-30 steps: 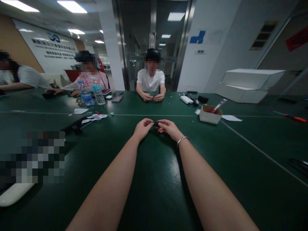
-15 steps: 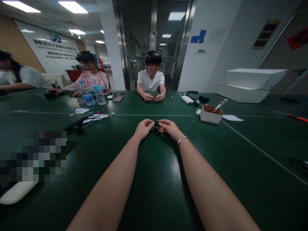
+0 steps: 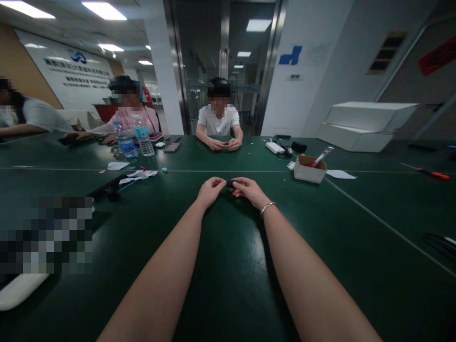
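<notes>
Between my two hands is a small black object (image 3: 230, 184), held just above or on the green table (image 3: 228, 247); it is too small for me to tell its kind. My left hand (image 3: 213, 190) pinches its left end with thumb and fingertips. From the other side, my right hand (image 3: 248, 191) grips the right end, with a silver bangle (image 3: 268, 208) on that wrist. My fingers cover part of the object.
Right of my hands stands a small cardboard box (image 3: 309, 169) holding a wrapped item. A screwdriver (image 3: 427, 172) lies far right. Water bottles (image 3: 143, 137), paper scraps (image 3: 138, 176) and a white-ended object (image 3: 21, 292) are on the left. Across sits a person (image 3: 219, 118); white boxes (image 3: 359, 128) stand behind right.
The whole view has shifted slightly to the left. My hands keep their hold on the black object, and slightly more of it shows between my fingers.
</notes>
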{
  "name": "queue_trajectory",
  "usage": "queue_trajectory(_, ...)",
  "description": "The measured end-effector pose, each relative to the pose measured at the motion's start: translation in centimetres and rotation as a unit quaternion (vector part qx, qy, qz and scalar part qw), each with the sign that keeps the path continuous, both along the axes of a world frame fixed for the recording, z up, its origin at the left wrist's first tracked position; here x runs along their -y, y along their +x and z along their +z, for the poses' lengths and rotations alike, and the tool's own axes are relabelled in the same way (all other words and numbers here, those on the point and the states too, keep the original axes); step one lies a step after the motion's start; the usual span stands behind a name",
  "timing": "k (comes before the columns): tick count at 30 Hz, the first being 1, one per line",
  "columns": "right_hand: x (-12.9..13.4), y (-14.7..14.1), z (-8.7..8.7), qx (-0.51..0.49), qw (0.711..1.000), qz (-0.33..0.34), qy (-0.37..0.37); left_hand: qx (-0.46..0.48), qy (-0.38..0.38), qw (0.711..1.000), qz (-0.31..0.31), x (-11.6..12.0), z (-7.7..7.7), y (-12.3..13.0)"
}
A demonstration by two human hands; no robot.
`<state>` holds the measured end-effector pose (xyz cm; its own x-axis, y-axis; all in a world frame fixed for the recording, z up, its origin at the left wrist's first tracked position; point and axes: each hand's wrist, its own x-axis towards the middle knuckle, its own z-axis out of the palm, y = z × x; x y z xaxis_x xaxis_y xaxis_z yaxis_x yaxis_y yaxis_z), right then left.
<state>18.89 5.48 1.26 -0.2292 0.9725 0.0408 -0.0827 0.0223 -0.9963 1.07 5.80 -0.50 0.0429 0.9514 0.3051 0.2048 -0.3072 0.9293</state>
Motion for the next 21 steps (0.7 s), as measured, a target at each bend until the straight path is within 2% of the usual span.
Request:
queue_trajectory(10,0.01,0.05,-0.02,-0.009,1.000,0.005,0.004,-0.011,-0.028,0.999,-0.010,0.16,0.24,-0.06)
queue_trajectory(21,-0.06,0.00,-0.03,-0.004,1.000,0.001,-0.002,-0.014,-0.009,1.000,-0.010,-0.10,-0.06,-0.04)
